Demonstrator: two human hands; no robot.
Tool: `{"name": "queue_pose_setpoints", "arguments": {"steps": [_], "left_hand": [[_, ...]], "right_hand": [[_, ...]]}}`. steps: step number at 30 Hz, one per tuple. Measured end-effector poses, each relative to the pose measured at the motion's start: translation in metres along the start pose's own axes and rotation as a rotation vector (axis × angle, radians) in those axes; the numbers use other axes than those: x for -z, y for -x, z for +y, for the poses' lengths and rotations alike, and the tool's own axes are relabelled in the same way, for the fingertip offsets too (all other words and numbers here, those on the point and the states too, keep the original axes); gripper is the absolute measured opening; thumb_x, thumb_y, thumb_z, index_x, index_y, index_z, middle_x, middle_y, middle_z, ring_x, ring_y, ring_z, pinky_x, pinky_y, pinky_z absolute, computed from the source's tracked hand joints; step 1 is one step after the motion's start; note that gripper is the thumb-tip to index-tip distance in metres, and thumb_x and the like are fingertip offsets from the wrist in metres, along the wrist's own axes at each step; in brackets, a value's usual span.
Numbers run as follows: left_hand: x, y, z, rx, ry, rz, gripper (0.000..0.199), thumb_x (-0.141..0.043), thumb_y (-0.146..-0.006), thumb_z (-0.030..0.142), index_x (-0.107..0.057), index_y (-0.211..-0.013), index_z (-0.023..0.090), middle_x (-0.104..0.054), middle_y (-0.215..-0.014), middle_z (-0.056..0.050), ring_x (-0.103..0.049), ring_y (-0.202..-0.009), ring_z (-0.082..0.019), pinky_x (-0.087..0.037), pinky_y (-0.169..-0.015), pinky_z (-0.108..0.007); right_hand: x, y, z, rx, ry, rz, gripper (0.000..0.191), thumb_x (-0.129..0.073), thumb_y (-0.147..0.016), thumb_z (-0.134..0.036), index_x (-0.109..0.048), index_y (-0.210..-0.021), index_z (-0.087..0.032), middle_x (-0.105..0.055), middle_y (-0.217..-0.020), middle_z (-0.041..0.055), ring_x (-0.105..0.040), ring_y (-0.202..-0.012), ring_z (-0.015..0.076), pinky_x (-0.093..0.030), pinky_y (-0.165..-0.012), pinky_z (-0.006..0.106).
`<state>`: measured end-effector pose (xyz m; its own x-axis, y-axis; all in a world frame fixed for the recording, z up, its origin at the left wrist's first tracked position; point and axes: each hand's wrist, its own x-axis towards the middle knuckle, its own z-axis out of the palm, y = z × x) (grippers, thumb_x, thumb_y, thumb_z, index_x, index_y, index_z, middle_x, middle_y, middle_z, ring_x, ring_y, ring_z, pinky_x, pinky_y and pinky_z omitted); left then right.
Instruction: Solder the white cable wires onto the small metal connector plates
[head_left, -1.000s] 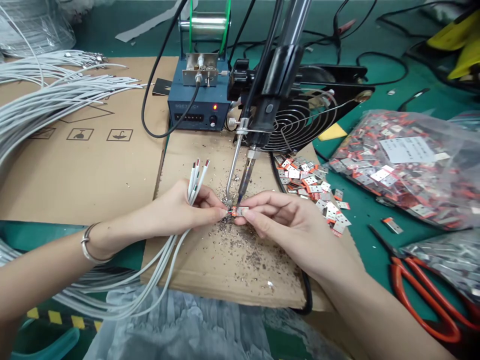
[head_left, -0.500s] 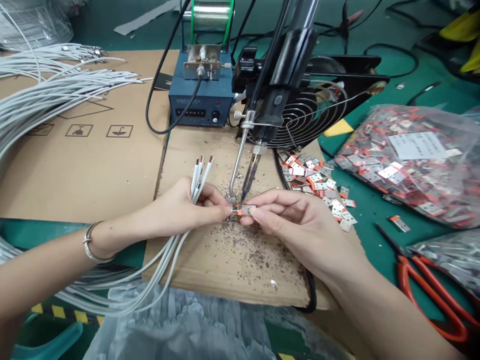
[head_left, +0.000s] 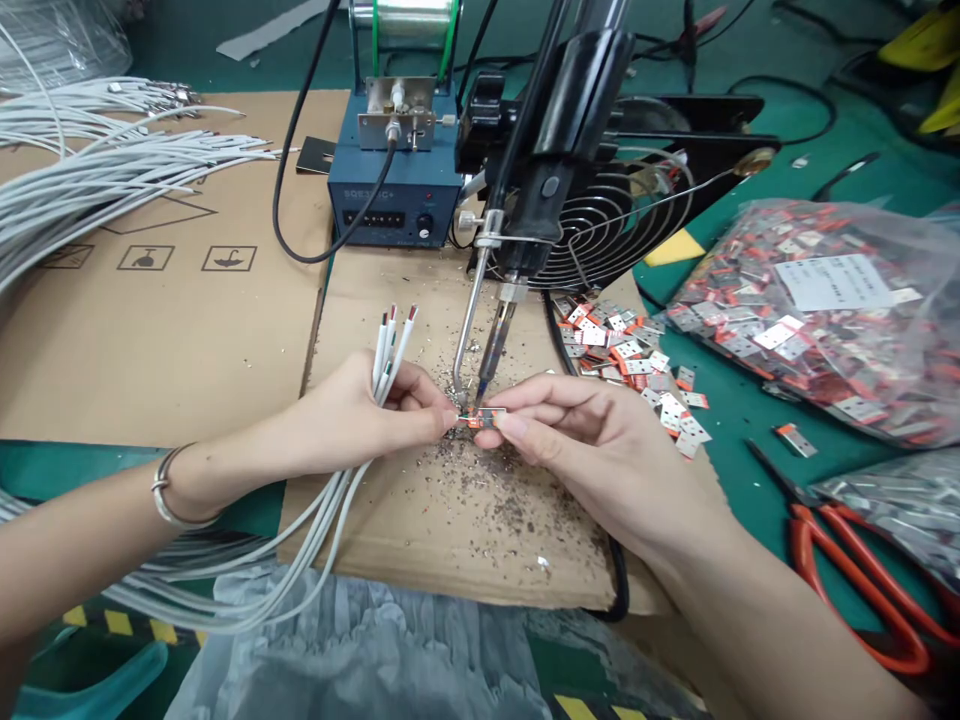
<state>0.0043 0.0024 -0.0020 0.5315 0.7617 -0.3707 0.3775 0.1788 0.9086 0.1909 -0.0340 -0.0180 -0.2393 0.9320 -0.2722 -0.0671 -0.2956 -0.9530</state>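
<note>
Plug [head_left: 487,417], metal and orange, held just under the tip of a soldering iron [head_left: 551,190], above cardboard [head_left: 360,560] strewn with dark specks; contact with the tip cannot be told. Right hand [head_left: 600,440]: thumb and fingers pinching the plug's right end. Left hand [head_left: 379,410]: closed on several white cables [head_left: 385,358], thumb and finger pinched together just beside the plug's left end. Farther right, loose plugs [head_left: 632,358] lie piled; red-handled scissors [head_left: 862,580] rest on the green surface [head_left: 727,400].

green table [head_left: 727,395], cardboard [head_left: 172,360], scissors [head_left: 805,500], connector bag [head_left: 817,325]
</note>
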Motion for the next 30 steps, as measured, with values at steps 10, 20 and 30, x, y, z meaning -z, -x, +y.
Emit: {"name": "queue_pose_setpoints", "arguments": {"steps": [10,20,30], "left_hand": [[-0.0012,0.0010,0.0019,0.013,0.005,0.009,0.009,-0.058,-0.072,0.017,-0.062,-0.067,0.012,-0.047,-0.048,0.007,-0.039,-0.041,-0.004,-0.031,-0.039,-0.016],[-0.0016,0.0002,0.0024,0.052,-0.024,0.033,0.010,-0.058,-0.071,0.019,-0.062,-0.068,0.011,-0.047,-0.048,0.007,-0.039,-0.042,-0.005,-0.031,-0.040,-0.017],[-0.0017,0.0015,0.0037,0.006,0.002,-0.004,0.007,-0.057,-0.071,0.016,-0.061,-0.067,0.012,-0.045,-0.047,0.008,-0.036,-0.041,-0.004,-0.029,-0.039,-0.017]], "right_hand": [[-0.0018,0.0005,-0.0028,-0.017,0.015,0.014,0.007,-0.070,-0.070,-0.023,-0.068,-0.075,-0.020,-0.071,-0.063,0.0004,-0.065,-0.057,0.0069,-0.045,-0.048,0.011],[-0.0051,-0.0008,-0.0050,-0.002,0.065,0.042,0.008,-0.070,-0.067,-0.023,-0.066,-0.072,-0.019,-0.072,-0.064,0.0014,-0.065,-0.056,0.0091,-0.046,-0.046,0.014],[-0.0030,0.0015,-0.0055,0.032,0.099,0.016,0.009,-0.070,-0.069,-0.027,-0.067,-0.073,-0.020,-0.070,-0.066,0.0017,-0.065,-0.059,0.0122,-0.049,-0.050,0.019]]}}
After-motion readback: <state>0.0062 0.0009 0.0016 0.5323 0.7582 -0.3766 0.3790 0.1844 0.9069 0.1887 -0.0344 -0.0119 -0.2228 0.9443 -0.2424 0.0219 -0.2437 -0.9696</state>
